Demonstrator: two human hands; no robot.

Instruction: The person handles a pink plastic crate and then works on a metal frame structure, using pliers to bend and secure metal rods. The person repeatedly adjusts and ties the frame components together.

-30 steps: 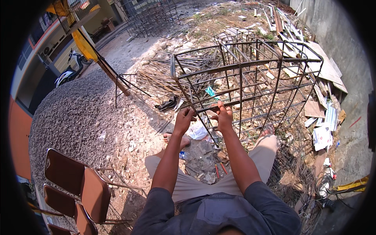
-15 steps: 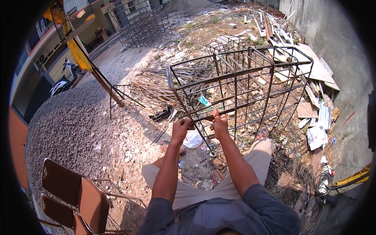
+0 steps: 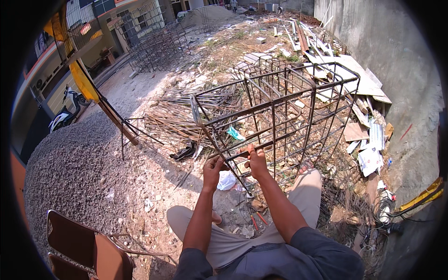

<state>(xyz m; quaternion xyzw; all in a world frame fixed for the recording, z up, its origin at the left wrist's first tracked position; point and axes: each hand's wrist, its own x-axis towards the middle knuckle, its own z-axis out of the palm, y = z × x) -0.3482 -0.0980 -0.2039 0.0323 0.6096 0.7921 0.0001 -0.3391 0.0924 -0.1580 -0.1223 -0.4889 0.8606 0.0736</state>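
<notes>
In front of me a cage of dark steel rebar [image 3: 273, 105] stands tilted, made of long bars and bent rectangular stirrups. At its near left corner my left hand [image 3: 213, 172] is closed, fingertips pinched on the bars where they cross. My right hand [image 3: 256, 162] is closed around a lengthwise bar just to the right, its knuckles raised. Any tie wire between the fingers is too small to make out. Below the cage, between my legs, red-handled pliers [image 3: 255, 222] lie on the ground.
Loose rebar rods [image 3: 175, 116] are piled beyond the cage. A gravel heap [image 3: 74, 163] and brown chairs [image 3: 77, 242] are on the left. Boards [image 3: 347, 77] and scrap lie along the concrete wall [image 3: 382, 56] at right. A white plastic bag [image 3: 227, 180] is beneath the cage.
The view has tilted up and turned slightly right, so the cage appears lower and farther left. Both hands stay at the same corner, with slight finger shifts.
</notes>
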